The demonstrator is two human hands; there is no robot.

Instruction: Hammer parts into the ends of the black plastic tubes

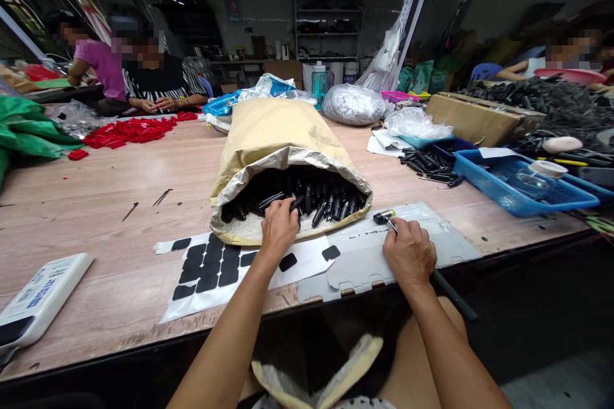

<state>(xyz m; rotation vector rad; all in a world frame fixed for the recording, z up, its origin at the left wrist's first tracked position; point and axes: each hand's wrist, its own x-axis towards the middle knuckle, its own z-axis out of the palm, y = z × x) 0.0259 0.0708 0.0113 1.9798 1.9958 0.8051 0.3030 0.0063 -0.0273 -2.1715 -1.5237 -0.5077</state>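
My left hand [279,223] is at the mouth of a tan sack [283,131] lying on its side. Its fingers are closed around a black elongated plastic piece [298,202], partly hidden by them. Many similar black pieces [336,203] fill the sack's opening. Over a grey sheet [432,230], my right hand [410,252] grips a hammer-like tool with a small dark-and-silver head [384,216] and a long black handle [455,297] that sticks out past the table edge. White backing paper with black stickers [208,265] lies in front of the sack, partly under my left forearm.
A white device [43,300] lies at left. Red parts [127,133] are heaped farther back, near two seated people. On the right are a blue tray [522,188], loose black pieces [426,163], a cardboard box [480,118] and a large dark pile [551,102].
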